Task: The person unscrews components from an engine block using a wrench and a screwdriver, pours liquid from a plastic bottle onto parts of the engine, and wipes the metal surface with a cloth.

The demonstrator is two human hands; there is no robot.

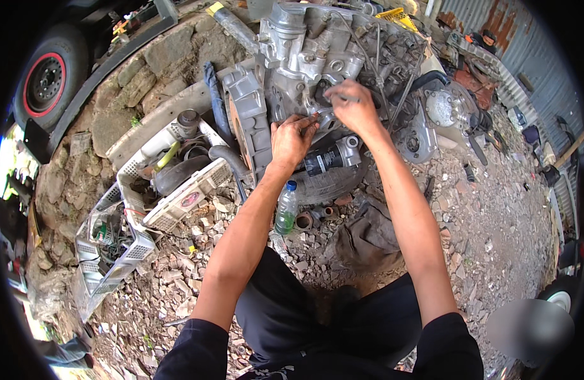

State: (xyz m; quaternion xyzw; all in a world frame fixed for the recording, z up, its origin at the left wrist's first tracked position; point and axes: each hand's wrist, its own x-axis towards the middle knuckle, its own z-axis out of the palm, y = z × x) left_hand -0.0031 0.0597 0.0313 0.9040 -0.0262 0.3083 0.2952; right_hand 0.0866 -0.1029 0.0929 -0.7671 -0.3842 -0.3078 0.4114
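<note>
A large grey metal engine (292,38) sits on the ground in front of me. My left hand (294,140) rests against its near side, fingers bent and pressed together, fingertips darkened with grime. Whatever they pinch is too small to name. My right hand (355,109) is closed just right of it and a little higher, close to the engine's side. A thin dark piece shows at its fingers, slightly blurred, and I cannot make out its kind. Below my hands, a black oil filter (325,161) is fixed to the engine.
A green plastic bottle (286,209) with blue cap stands between my forearms, beside rusty pipe fittings (312,218) and a dark cloth (371,234). White crates (187,193) of parts lie left, by a stone wall (117,123). Engine covers (441,109) lie right on gravel.
</note>
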